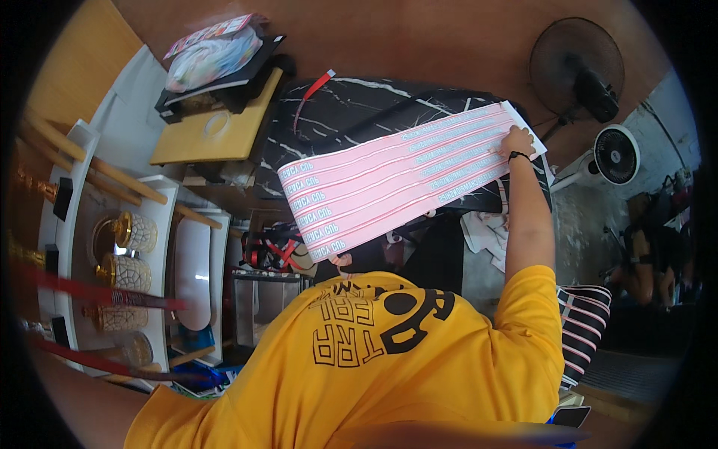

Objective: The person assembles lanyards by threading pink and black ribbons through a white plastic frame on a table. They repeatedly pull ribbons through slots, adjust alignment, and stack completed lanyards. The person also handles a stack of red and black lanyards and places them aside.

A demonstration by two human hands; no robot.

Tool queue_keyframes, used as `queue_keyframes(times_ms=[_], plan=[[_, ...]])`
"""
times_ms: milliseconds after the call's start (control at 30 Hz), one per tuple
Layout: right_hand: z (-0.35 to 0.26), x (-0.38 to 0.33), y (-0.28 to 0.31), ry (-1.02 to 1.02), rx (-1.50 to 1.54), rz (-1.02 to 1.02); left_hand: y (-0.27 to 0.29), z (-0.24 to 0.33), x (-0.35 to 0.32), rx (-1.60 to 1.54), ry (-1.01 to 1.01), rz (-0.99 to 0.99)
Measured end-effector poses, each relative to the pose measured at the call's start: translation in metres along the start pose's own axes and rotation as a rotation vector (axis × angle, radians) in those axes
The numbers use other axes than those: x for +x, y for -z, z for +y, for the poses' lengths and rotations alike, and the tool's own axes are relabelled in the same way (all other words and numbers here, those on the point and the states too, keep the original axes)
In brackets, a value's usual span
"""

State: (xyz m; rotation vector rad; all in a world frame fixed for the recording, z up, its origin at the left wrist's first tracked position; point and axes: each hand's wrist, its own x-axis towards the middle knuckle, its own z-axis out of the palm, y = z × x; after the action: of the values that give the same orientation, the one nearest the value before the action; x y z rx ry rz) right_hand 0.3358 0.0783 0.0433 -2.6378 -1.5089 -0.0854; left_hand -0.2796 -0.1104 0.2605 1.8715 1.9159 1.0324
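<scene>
On the black tabletop (351, 101) with white marbled veins, in the head view, we list one broad pink printed sheet (381, 183), banded lengthwise in lettered strips, laid aslant, its left end reaching past the near edge. Right hand (516, 141), dark band (517, 156) at the wrist: set on the sheet's far-right end, by its white margin; whether its grip is apart or clamped on the sheet, we cannot tell. Left hand: out of the picture; its grip we cannot tell. Beyond the sheet: one red strip (310, 91), pale-tipped. To the left: a yellow wooden stand (179, 146), a plastic bag (217, 63) above it, and gold-lidded jars (138, 232). To the right: one dark fan (572, 67), one white-rimmed fan (617, 155).
</scene>
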Motion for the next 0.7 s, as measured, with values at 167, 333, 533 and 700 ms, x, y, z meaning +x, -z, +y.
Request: queue_keyframes(times_ms=[167,333,533,700], plan=[[-0.063,-0.007,0.036,0.56,0.42,0.336,0.005,-0.009,-0.019,-0.009,0.051,0.007],[-0.186,-0.1,0.163,0.997,1.377,-0.132,0.012,-0.016,-0.038,-0.015,0.097,0.028],[-0.236,-0.255,0.352,1.854,1.446,-0.519,0.012,-0.02,-0.049,-0.044,0.15,0.03],[-0.284,-0.328,0.415,2.05,1.285,-0.459,0.008,-0.02,-0.049,-0.073,0.17,0.019]])
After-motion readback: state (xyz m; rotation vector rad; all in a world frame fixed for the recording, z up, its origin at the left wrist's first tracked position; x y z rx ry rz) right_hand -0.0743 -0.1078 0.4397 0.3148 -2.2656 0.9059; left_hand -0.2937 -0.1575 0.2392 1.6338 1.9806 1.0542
